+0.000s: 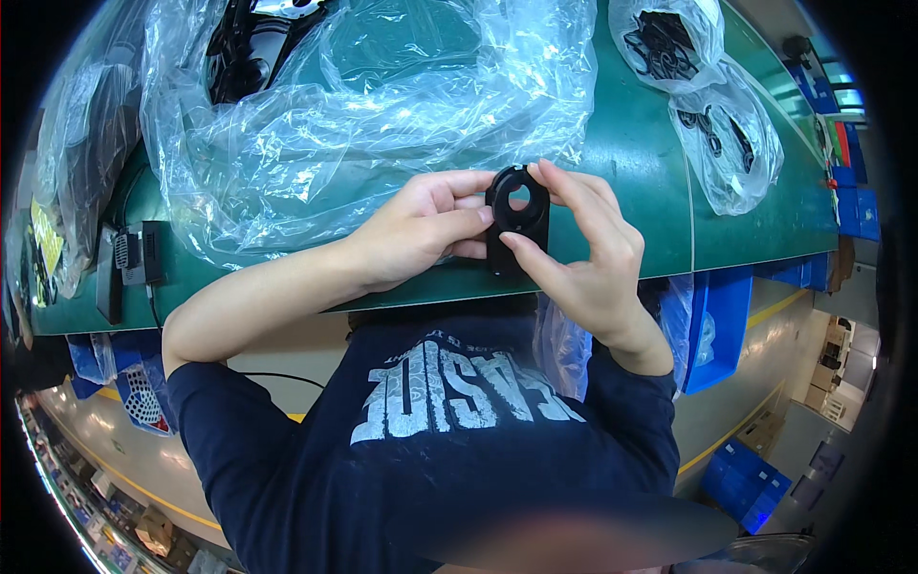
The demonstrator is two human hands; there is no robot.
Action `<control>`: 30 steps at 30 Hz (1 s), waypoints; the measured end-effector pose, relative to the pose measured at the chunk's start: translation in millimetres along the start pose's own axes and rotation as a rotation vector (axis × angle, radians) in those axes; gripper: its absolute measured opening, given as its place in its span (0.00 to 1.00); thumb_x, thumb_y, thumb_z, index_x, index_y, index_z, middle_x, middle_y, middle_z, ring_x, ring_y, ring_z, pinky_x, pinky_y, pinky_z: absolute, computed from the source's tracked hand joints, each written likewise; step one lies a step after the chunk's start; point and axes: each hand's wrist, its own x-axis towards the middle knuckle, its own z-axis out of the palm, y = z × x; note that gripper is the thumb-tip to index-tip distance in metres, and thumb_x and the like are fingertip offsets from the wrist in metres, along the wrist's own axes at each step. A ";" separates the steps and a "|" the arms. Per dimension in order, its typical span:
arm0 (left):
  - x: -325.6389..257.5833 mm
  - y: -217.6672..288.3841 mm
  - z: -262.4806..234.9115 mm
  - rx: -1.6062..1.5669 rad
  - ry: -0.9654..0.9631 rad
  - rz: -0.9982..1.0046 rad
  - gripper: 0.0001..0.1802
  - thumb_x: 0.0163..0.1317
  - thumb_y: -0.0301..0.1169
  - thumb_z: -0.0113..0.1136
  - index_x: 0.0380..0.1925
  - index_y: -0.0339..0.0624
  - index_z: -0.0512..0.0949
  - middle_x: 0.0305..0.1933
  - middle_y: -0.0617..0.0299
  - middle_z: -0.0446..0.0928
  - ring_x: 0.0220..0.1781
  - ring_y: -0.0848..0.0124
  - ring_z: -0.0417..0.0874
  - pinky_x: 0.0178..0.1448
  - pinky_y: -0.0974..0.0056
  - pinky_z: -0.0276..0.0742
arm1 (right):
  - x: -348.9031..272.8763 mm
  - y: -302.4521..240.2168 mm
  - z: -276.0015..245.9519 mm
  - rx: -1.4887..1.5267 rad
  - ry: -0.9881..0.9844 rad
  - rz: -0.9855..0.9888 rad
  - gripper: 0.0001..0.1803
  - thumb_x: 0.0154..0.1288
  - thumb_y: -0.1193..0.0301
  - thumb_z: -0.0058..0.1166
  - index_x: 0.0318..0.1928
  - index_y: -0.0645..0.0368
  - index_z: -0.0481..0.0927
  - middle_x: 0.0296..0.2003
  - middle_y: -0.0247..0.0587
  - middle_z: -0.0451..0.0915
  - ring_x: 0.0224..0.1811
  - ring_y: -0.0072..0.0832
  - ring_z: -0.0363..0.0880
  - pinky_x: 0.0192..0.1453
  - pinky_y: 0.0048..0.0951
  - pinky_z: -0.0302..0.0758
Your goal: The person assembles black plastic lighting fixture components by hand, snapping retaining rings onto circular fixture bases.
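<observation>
Both my hands hold one small black plastic part (pixel 517 222) with a round hole through its upper end, just above the near edge of the green table (pixel 641 163). My left hand (pixel 421 230) grips its left side with thumb and fingertips. My right hand (pixel 583 244) pinches its right side and top, thumb pressed on the front face. The part's lower end hangs down between the two hands.
A large crumpled clear plastic bag (pixel 382 105) covers the table's middle, with black parts (pixel 244 48) under it at the back left. Two small clear bags of black rings (pixel 712 105) lie at the right. A black adapter (pixel 139 253) sits at the left. Blue bins (pixel 722 316) stand below the right edge.
</observation>
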 end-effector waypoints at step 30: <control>-9.3 0.1 10.1 0.390 0.141 0.137 0.14 0.67 0.30 0.49 0.47 0.33 0.76 0.33 0.68 0.77 0.32 0.86 0.70 0.35 0.77 0.68 | 10.3 11.8 9.5 0.437 -0.071 0.292 0.15 0.52 0.76 0.62 0.42 0.66 0.80 0.33 0.44 0.79 0.30 0.24 0.77 0.34 0.21 0.74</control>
